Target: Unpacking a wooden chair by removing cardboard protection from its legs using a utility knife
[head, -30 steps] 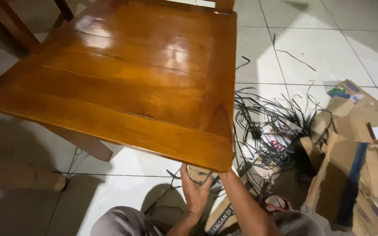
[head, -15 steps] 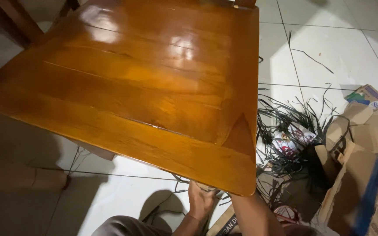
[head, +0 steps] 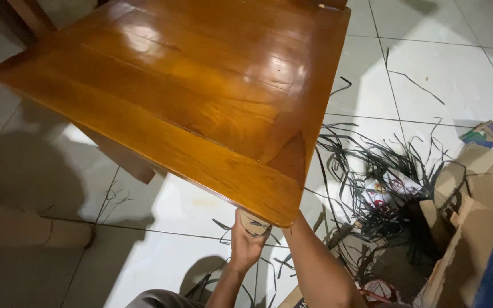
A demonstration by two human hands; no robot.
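Wooden table (head: 189, 102) hides your right hand beneath its near corner, grip unreadable, while your left hand (head: 247, 239) beside it clasps a small pale object, and torn cardboard boxes (head: 480, 228) lie right of the table.

Table (head: 189, 108): square wooden top, glossy honey-brown varnish with light glare, plank seams running across it, darker triangular patch at the near corner. Standing over pale floor tiles, its near corner pointing toward 6 o'clock; one leg visible beneath at 8 o'clock. Small pale, tan object (head: 253, 223): held just under that near corner at 6 o'clock, partly hidden by the table edge; kind cannot be told.
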